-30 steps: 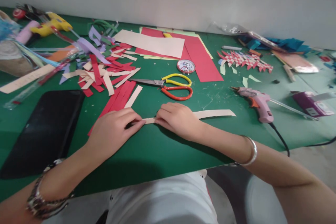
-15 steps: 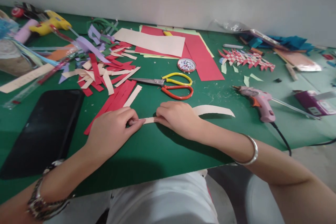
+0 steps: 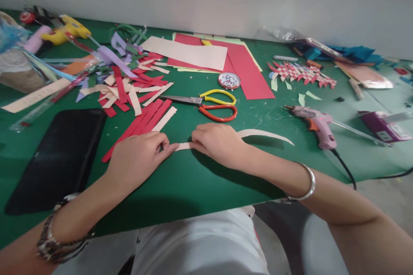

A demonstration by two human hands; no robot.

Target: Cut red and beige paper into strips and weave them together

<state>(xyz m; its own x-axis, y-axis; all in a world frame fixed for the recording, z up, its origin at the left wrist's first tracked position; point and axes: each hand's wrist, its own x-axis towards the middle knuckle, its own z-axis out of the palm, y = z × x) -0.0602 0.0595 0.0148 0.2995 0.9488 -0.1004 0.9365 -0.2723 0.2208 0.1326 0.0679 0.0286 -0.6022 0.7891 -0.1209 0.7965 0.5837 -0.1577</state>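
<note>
A cream paper strip (image 3: 185, 146) lies low over the table between my two hands. My left hand (image 3: 138, 150) pinches its left end between thumb and fingers. A short way along, my right hand (image 3: 217, 144) is closed on the same strip, whose loose tail curves out to the right beyond the wrist. Just behind my right hand rest scissors (image 3: 217, 113) with one yellow and one red handle, blades pointing left. Red paper strips (image 3: 142, 118) lie beside my left hand, with another cream strip next to them.
A black phone (image 3: 58, 159) lies at the left. Paper scraps (image 3: 129, 84) and a yellow glue gun (image 3: 67, 30) are behind it. Red sheets (image 3: 251, 73) and a round lid of beads (image 3: 229, 80) are at the back. At the right are a pink glue gun (image 3: 318, 124) and woven paper (image 3: 303, 74).
Both hands keep hold of the strip with hardly any movement. The strip's loose right tail has turned more edge-on and reaches slightly farther right. The view has shifted a little.
</note>
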